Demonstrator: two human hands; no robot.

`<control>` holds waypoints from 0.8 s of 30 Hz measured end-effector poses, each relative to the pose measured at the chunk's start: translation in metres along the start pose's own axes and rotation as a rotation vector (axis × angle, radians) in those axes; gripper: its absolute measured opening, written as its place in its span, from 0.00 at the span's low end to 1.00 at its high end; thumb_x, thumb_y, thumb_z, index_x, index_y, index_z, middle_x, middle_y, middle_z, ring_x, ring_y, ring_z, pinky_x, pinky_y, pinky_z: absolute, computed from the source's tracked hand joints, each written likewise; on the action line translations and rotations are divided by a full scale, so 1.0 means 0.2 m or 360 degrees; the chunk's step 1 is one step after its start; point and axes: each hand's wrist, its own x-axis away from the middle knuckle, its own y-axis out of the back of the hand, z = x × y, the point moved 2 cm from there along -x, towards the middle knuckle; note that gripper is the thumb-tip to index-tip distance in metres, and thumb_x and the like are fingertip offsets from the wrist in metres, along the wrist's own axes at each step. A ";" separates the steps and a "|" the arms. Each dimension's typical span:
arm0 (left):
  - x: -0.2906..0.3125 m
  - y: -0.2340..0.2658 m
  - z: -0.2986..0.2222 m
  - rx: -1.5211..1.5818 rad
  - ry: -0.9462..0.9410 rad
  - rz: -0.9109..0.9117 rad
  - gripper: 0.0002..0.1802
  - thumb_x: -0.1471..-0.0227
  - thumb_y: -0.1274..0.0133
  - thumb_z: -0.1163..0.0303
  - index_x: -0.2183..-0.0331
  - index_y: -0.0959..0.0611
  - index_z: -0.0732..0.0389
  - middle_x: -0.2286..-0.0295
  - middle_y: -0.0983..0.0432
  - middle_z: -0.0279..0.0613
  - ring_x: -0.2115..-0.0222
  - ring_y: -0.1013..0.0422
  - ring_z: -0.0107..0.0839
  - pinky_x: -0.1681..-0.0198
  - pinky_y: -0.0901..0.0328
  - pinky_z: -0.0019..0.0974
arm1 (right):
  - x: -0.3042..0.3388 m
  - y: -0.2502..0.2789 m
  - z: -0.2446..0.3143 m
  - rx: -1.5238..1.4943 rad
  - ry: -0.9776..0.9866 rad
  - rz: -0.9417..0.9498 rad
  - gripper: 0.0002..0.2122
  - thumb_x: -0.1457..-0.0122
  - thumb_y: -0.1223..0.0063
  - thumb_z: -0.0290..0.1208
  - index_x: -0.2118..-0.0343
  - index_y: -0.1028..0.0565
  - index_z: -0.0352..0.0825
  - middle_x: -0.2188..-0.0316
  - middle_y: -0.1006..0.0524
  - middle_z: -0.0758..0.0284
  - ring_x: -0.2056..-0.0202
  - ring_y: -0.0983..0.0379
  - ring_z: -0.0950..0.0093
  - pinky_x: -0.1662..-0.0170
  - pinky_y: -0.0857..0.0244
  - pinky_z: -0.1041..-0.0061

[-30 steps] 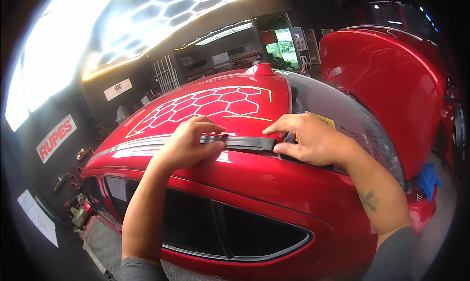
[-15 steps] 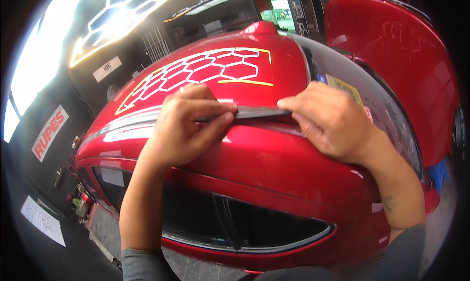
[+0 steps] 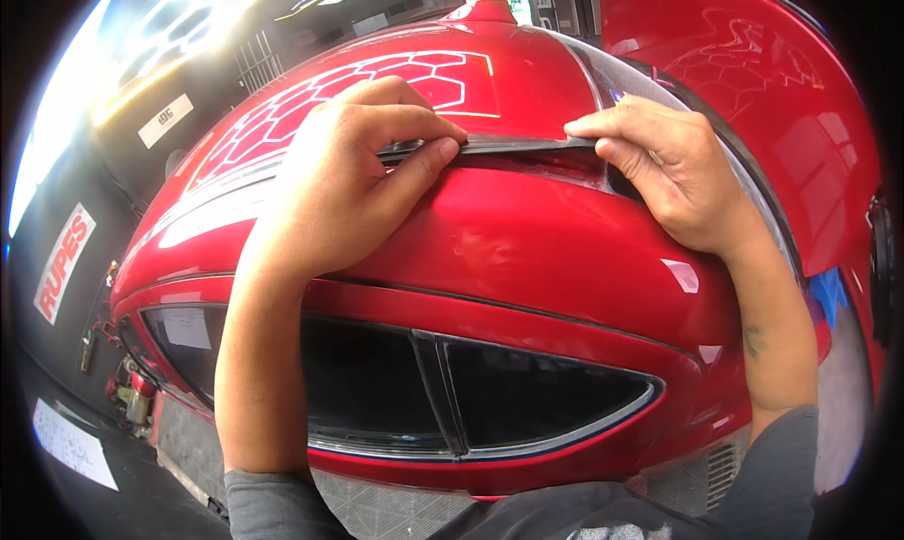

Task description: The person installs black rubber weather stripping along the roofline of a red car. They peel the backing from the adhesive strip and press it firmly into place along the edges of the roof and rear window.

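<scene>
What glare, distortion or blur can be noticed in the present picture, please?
In the head view, glare washes out the ceiling lights at upper left, and the glossy red roof mirrors bright hexagons; the head view's fisheye bends the side windows and darkens the corners; in that head view, left hand and right hand show no strong blur.

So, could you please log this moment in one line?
left hand: pinching black trim strip | right hand: pinching same strip | red car: beneath

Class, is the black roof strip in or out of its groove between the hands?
Out: the groove lies exposed below the black strip.
</scene>
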 end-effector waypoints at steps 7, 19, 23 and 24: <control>0.00 0.00 -0.03 0.0063 0.0096 0.0006 0.09 0.36 0.33 0.73 0.57 0.06 0.65 0.65 0.15 0.44 0.61 0.20 0.35 0.51 0.28 0.38 | -0.01 -0.01 0.00 -0.0151 -0.0133 -0.0049 0.07 0.30 0.36 0.24 0.54 0.13 0.31 0.61 0.11 0.56 0.61 0.14 0.64 0.56 0.20 0.69; 0.00 0.05 -0.13 -0.0239 -0.0060 0.0064 0.10 0.40 0.34 0.74 0.57 0.06 0.66 0.60 0.14 0.46 0.57 0.20 0.42 0.50 0.26 0.43 | 0.00 0.07 0.01 -0.0160 0.0063 0.0150 0.12 0.36 0.34 0.17 0.52 0.11 0.34 0.53 0.12 0.61 0.48 0.17 0.62 0.43 0.22 0.64; -0.03 0.07 -0.13 -0.0077 0.0074 0.0137 0.15 0.43 0.33 0.74 0.53 0.09 0.66 0.57 0.13 0.47 0.53 0.18 0.43 0.44 0.27 0.44 | -0.04 0.11 -0.09 -0.0395 -0.0082 0.0287 0.14 0.38 0.31 0.18 0.49 0.11 0.34 0.51 0.12 0.61 0.50 0.16 0.63 0.44 0.22 0.67; -0.04 0.07 -0.13 -0.0056 0.0095 0.0101 0.16 0.43 0.33 0.72 0.53 0.09 0.65 0.57 0.13 0.47 0.53 0.19 0.44 0.45 0.27 0.45 | -0.07 0.12 -0.11 -0.0465 -0.0171 0.0368 0.15 0.38 0.30 0.19 0.49 0.11 0.35 0.51 0.12 0.61 0.50 0.16 0.64 0.44 0.22 0.67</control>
